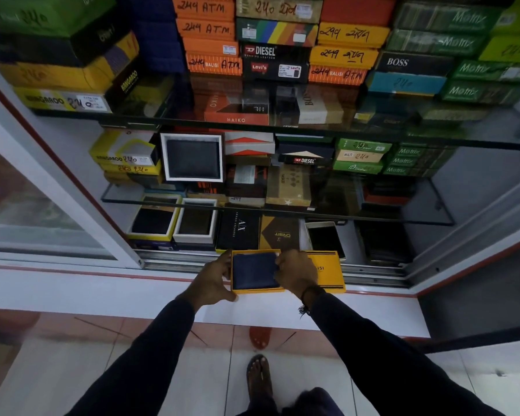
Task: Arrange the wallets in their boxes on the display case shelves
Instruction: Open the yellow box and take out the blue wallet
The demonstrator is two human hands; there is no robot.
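A yellow open box (257,290) rests on the white sill in front of the display case, with a dark navy wallet (252,271) lying in it. My left hand (215,277) grips the box's left side. My right hand (294,273) pinches the wallet's right edge, fingers curled over it. The yellow lid (327,273) with dark stripes lies just right of the box, partly under my right hand.
The bottom shelf holds open boxes with dark wallets (153,220) (196,222), a black AX box (237,229) and a phone-like item (324,238). An upright framed wallet box (192,157) stands on the middle glass shelf. Stacked coloured boxes fill the upper shelf (276,49). A sliding glass door (42,205) stands at left.
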